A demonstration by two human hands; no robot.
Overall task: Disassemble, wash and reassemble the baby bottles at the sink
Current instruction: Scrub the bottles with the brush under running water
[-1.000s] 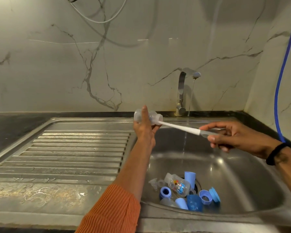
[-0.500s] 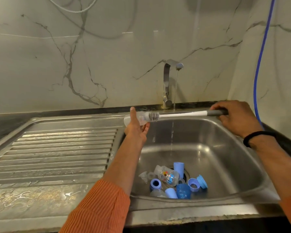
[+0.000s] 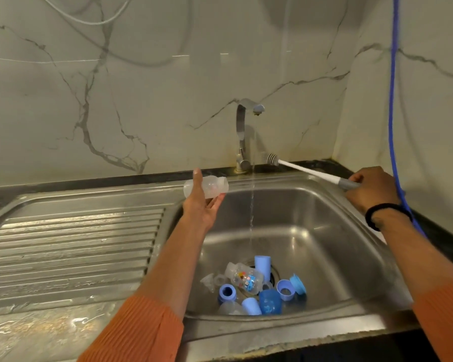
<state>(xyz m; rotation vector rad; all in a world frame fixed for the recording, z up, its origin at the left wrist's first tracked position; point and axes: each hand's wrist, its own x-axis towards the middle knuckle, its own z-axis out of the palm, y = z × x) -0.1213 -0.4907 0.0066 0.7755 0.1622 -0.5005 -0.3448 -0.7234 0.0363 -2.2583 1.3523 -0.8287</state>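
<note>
Holding a clear baby bottle [image 3: 207, 188] on its side, the left hand [image 3: 203, 205] is up over the left edge of the sink [image 3: 324, 231]. The fingers [image 3: 197, 176] of that hand are curled round the bottle, and the open neck of the bottle points right, toward the running water [image 3: 252, 199].

The right hand [image 3: 372, 188] is by the back right corner of the sink. Its fingers are wrapped tight round the grey handle of a bottle brush [image 3: 311, 173]. The white stick of the brush goes up and to the left, and its bristle end is just beside the tap [image 3: 242, 134], close to the stream. The brush and the bottle are apart, with the water falling between them.

Down at the bottom of the sink, near the drain, lies a heap of bottle parts. 1 clear bottle with a bright picture [image 3: 243, 278] lies on its side there. Blue caps and rings [image 3: 270, 301] sit around it, some light blue and some darker, and a few clear teats [image 3: 209, 282] lie to its left.

Both arms have orange sleeves [image 3: 141, 333], and the right wrist has a black band [image 3: 382, 215]. A blue cord [image 3: 392, 100] hangs down the wall on the right. The ribbed draining board [image 3: 71, 246] on the left looks wet.
</note>
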